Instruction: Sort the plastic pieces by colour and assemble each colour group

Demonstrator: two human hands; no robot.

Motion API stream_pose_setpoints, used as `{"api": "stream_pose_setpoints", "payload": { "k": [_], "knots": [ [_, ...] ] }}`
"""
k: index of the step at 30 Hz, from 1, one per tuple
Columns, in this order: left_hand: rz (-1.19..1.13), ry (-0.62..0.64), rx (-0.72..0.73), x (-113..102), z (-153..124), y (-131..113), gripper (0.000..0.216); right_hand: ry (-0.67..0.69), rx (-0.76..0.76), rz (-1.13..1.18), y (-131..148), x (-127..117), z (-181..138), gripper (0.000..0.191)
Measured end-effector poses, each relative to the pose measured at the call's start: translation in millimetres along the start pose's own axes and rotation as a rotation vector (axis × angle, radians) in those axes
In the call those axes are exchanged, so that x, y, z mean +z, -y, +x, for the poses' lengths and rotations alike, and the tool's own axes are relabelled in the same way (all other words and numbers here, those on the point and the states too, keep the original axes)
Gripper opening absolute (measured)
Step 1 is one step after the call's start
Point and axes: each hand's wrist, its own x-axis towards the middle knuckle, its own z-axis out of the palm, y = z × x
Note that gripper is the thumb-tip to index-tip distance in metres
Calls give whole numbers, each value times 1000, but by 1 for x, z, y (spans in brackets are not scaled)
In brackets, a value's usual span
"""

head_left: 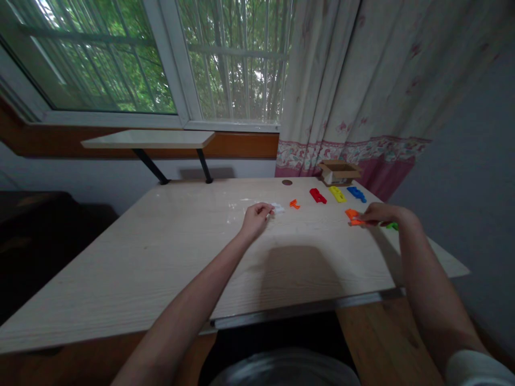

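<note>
My left hand (256, 216) rests on the pale wooden table (161, 252) with its fingers curled around a small white piece (277, 208). A small orange piece (294, 203) lies just right of it. My right hand (380, 214) is closed on an orange piece (353, 216) near the table's right edge. A green piece (392, 226) peeks out from behind that hand. Farther back lie a red piece (317, 195), a yellow piece (337, 193) and a blue piece (356, 193) in a row.
An open cardboard box (340, 171) stands at the far right corner, beside a small brown disc (287, 182). A window, a narrow shelf (148, 139) and a floral curtain (362, 80) are behind the table.
</note>
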Motion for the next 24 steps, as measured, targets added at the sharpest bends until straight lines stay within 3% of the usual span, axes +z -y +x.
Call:
{"api": "stream_pose_setpoints", "payload": {
  "k": [4, 8, 24],
  "knots": [
    [4, 11, 3, 1, -2, -2, 21, -5, 100, 7, -10, 6, 0, 40],
    [-6, 27, -6, 1, -3, -6, 19, -120, 158, -37, -4, 11, 3, 36],
    [9, 25, 6, -1, -2, -3, 20, -252, 85, -25, -20, 16, 25, 31]
  ]
}}
